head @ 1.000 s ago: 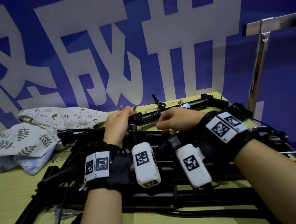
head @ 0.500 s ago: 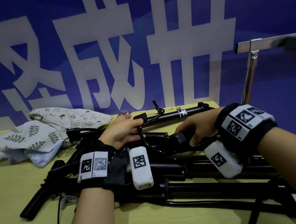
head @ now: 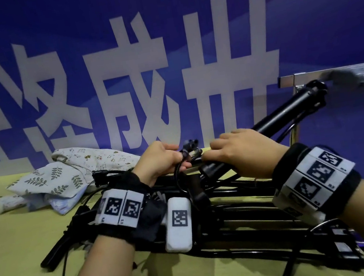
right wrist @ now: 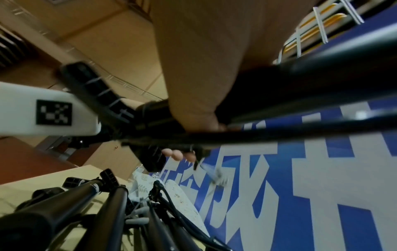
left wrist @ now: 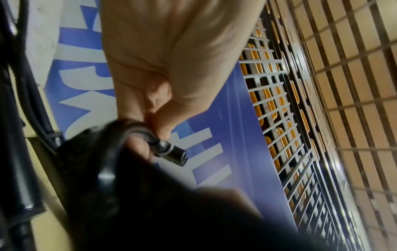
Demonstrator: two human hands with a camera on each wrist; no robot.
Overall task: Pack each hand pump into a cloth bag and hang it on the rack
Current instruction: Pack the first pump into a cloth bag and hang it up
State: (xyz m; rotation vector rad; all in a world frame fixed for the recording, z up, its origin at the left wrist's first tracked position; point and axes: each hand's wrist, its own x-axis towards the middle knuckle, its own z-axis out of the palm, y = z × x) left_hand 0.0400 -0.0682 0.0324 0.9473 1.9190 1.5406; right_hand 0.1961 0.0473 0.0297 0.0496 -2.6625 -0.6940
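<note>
Black hand pump (head: 277, 116) in right grip (head: 245, 151); left grip (head: 158, 161) pinches its hose (left wrist: 148, 135)

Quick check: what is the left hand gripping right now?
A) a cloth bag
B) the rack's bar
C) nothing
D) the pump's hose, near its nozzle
D: the left hand pinches the black hose just behind its nozzle, while the right hand holds the lifted pump.

Black hand pumps (head: 234, 203) lie on a yellow-green table (head: 11, 255). At far left, cream cloth bags (head: 63, 178) carry green leaf prints. Behind, a blue banner (head: 183, 30) bears white characters.
</note>
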